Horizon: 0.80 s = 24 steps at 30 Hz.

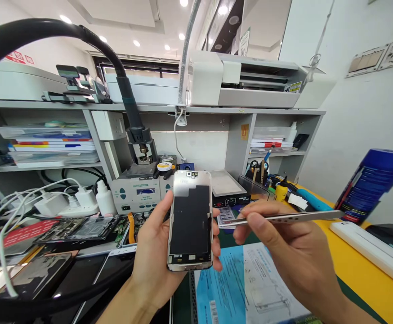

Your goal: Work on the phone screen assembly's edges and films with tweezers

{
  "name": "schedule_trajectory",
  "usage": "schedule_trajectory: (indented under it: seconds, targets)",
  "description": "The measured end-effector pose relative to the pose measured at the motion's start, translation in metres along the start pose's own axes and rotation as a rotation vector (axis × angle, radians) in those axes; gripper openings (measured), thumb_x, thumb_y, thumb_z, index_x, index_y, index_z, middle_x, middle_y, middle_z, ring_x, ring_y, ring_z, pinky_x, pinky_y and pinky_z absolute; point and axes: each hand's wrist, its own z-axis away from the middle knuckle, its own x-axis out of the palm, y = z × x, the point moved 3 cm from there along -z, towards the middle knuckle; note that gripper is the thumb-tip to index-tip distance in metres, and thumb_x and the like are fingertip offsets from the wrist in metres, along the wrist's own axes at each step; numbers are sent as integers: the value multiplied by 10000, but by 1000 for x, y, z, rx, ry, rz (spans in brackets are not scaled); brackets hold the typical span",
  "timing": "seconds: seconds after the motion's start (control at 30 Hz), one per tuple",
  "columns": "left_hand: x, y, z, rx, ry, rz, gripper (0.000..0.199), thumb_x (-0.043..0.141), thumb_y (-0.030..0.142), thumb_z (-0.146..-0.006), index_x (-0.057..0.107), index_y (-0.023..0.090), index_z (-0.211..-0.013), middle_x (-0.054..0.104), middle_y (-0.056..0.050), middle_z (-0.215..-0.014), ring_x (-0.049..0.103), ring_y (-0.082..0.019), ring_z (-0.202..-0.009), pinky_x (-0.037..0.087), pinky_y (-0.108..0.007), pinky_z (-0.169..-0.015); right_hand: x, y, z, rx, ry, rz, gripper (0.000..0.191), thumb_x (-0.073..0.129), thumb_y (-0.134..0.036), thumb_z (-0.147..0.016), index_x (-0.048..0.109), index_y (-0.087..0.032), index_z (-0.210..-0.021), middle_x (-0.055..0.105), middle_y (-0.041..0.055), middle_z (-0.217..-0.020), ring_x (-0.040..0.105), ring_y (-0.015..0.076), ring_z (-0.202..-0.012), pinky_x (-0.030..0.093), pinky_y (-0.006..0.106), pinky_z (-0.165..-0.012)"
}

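Note:
In the middle of the head view, a phone screen assembly (pixel 189 220) is held upright, its back with a black panel and silver edges facing me. My left hand (pixel 156 247) grips it, thumb along the left edge and fingertips around the right edge. To the right, my right hand (pixel 287 252) pinches a pair of metal tweezers (pixel 294 218) between thumb and fingers. The tweezers lie nearly level, their tips pointing left, apart from the screen assembly. Below both hands is a blue and white printed sheet (pixel 230 283).
A hot air station (pixel 142 193) stands behind, with a thick black hose (pixel 125 90) arching at left. Phone parts and boards (pixel 82 229) crowd the left side. A blue spray can (pixel 372 184) and a white bar (pixel 372 254) occupy the right, on yellow surface.

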Motion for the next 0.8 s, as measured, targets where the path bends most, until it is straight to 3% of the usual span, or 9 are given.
schedule_trajectory:
  seconds: [0.2,0.37,0.5,0.8]
  targets:
    - [-2,-4,0,5,152,24,583,454,569,-876,726,76,-1028,702,-132,-805,651,-246,-711,489,-325,-613,18,10,7,334,-334,-188,220,696,-369,-851,614,-169,-891,730,53,-692,688,163,-651,565,281,-648]
    - [-3,-14,-1,33,164,-11,518,481,530,-882,736,100,-1020,730,-108,-800,617,-179,-592,443,-275,-525,31,16,17,416,-297,-242,284,735,-393,-801,622,-146,-886,722,65,-651,691,169,-612,572,284,-611]
    - [-5,-24,0,-2,159,-20,534,487,552,-869,724,113,-1060,730,-100,-757,608,-187,-517,410,-292,-446,32,17,19,445,-293,-241,314,749,-422,-775,649,-145,-885,718,71,-642,691,180,-616,578,304,-624]
    - [-3,-24,-1,0,71,-6,493,474,525,-891,717,135,-1069,716,-73,-706,603,-172,-490,417,-298,-472,30,19,19,455,-292,-191,297,749,-425,-777,669,-146,-842,714,69,-662,690,177,-643,575,290,-646]
